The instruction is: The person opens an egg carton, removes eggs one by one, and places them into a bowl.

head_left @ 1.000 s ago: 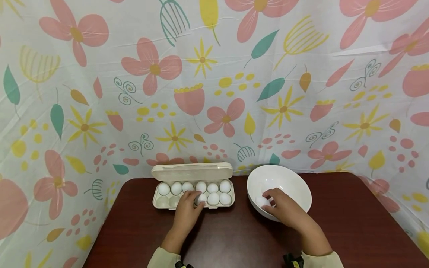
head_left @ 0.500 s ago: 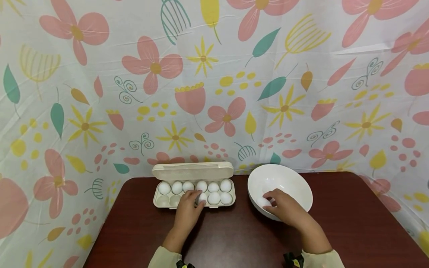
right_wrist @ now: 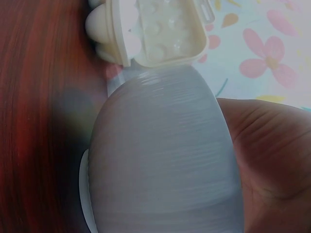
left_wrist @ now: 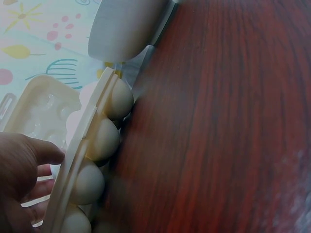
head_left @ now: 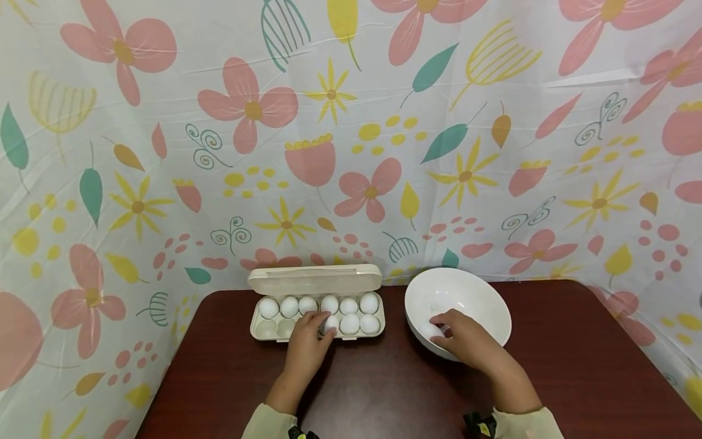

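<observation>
An egg carton [head_left: 315,280] with its lid raised stands at the back of the table, holding several white eggs. My left hand [head_left: 306,342] reaches over its front edge and pinches an egg [head_left: 331,324] in the front row between thumb and fingers. To the right, a deep white bowl [head_left: 490,308] stands on the table. Inside its near left wall, my right hand [head_left: 473,344] holds another egg [head_left: 429,331] with curled fingers. In the right wrist view the bowl's outer wall [right_wrist: 160,155] hides that egg and the fingertips of the right hand [right_wrist: 274,160].
The dark red-brown table [head_left: 378,390] reaches back to a floral cloth [head_left: 351,152] hanging behind carton and bowl. Two front-row cups [head_left: 276,330] at the carton's left end hold no egg. A narrow gap of table separates carton and bowl.
</observation>
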Motion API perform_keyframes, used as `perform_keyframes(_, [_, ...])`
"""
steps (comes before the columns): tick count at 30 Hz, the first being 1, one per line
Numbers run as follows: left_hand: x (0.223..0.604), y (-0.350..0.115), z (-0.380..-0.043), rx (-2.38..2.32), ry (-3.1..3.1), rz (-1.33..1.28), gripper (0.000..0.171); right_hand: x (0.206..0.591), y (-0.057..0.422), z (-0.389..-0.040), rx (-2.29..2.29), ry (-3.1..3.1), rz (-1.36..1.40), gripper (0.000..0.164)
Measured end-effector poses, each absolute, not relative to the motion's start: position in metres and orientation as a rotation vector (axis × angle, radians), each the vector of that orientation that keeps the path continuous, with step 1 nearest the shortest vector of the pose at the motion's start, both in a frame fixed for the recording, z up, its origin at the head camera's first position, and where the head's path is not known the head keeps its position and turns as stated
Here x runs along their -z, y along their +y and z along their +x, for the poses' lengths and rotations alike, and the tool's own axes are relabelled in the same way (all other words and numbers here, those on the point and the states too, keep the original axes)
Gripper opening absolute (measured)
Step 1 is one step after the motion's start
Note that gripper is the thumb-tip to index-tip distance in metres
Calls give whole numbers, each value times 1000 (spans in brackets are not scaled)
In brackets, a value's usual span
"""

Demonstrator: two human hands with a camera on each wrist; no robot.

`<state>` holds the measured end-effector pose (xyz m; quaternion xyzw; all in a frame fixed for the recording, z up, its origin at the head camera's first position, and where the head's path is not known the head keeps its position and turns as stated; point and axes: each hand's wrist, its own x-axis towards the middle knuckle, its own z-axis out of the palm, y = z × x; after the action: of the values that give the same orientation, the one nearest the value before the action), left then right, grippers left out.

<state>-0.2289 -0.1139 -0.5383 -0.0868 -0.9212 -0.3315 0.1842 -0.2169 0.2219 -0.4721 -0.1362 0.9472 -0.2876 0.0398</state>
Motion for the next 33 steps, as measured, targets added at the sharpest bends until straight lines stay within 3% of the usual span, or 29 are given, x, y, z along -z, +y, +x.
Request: perform_keyframes(33, [539, -115, -230, 942, -2582, -273, 35, 478, 222, -220, 776, 2999, -362, 35])
